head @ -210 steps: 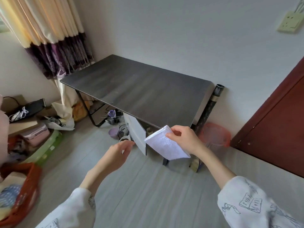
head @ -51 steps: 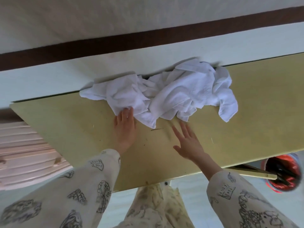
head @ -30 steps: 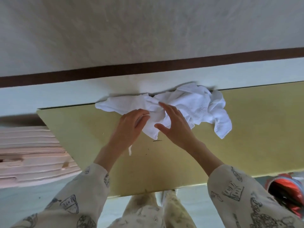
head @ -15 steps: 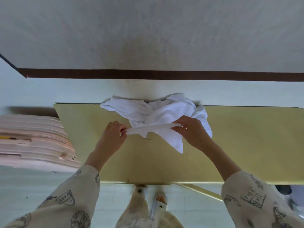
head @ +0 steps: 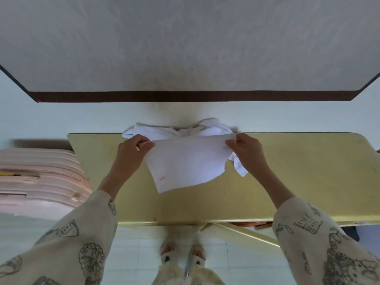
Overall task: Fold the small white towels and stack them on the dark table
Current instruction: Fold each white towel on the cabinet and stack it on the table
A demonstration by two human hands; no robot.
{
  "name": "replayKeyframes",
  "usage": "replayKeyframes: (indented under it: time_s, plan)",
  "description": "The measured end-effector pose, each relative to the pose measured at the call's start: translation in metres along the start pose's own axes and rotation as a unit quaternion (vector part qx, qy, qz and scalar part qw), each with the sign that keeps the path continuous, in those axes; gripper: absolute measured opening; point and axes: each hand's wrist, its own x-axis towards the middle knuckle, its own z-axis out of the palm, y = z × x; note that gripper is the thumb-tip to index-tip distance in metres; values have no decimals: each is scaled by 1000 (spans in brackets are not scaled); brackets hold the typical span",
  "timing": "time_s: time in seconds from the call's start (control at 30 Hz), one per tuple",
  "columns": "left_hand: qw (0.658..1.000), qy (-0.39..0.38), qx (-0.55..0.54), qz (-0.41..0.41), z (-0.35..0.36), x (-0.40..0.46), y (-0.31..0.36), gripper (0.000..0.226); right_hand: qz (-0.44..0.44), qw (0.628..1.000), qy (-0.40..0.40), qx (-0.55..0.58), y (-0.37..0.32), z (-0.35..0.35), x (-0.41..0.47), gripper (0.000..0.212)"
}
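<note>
1. Towel (head: 185,163) hangs spread between both hands above the yellow counter (head: 287,171), its top edge running left to right, the free lower edge drooping toward the person.
2. Left hand (head: 131,153) pinches the top left corner; right hand (head: 244,151) pinches the top right corner. Each grip is clamped on the cloth, and each looks equally near its corner.
3. Pile of unfolded towels (head: 181,130) lies just behind, against the counter's far edge.
4. Folding likely means bringing the two corners together, or laying the towel flat first.
</note>
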Motion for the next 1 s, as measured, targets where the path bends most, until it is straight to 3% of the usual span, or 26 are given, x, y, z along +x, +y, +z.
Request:
replayKeyframes:
  time_s: [0.1,0.17,0.27,0.37,0.47,0.6,0.73,1.0]
  plan:
    - [1000,-17,18,15,-5,-15,-6,12,10,1000,-17,6,12,2,-18,23]
    - [997,-70,40,17,1,-29,-20,12,11,999,-47,-19,29,6,-32,25]
    - [983,-170,71,-5,20,-56,-54,12,36,991,-116,-51,62,18,-56,9]
    - [970,-228,73,-48,46,-78,-88,12,84,982,-147,-85,101,40,-71,11]
    - [965,-240,62,-90,67,-85,-107,11,109,972,-175,-108,123,59,-77,3]
    - [963,-234,33,-131,83,-72,-118,6,120,968,-193,-105,135,73,-67,14]
    - [962,-213,-22,-167,101,-41,-133,7,128,972,-162,-111,147,94,-45,36]
    - [955,-200,-44,-213,141,-4,-166,20,183,981,-31,-57,178,130,-5,39]
